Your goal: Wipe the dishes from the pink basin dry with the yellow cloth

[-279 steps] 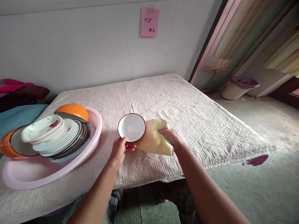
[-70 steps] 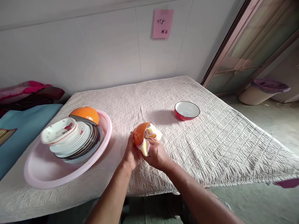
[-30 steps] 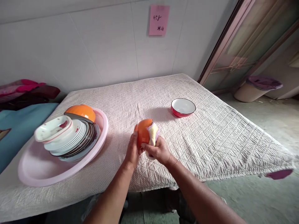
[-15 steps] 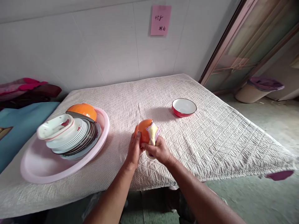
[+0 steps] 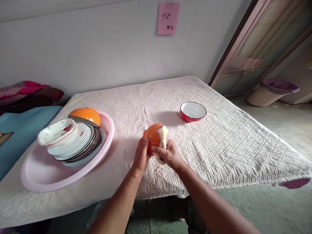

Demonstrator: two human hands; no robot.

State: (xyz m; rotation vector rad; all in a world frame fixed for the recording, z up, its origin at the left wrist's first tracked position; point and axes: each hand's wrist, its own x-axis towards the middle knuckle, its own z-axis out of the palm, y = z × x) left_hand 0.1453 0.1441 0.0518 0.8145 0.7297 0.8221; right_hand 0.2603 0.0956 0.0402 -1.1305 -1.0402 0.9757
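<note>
An orange bowl [image 5: 153, 135], tilted on its side with its base to the left, is held just above the near middle of the covered table. My left hand [image 5: 141, 152] grips it from the left, thumb on the outside near the base. A pale yellow cloth with purple edging [image 5: 163, 135] lies over the bowl's right-hand rim. My right hand [image 5: 170, 155] is closed on that cloth, pinching it against the rim. Most of the bowl's inside is hidden. Beyond the hands, a red bowl with a white inside [image 5: 193, 111] stands upright on the cover.
At the left, a pink basin [image 5: 31, 177] holds stacked plates [image 5: 80, 143], white dishes [image 5: 57, 131] and another orange bowl [image 5: 85, 115]. A quilted cover [image 5: 231, 146] drapes the table. Behind is a wall with a pink note [image 5: 168, 19]; a bin [image 5: 270, 92] stands at the right.
Both hands, with the orange bowl and the cloth, have shifted slightly to the right. The cloth still covers the right-hand rim. The camera view has moved a little.
</note>
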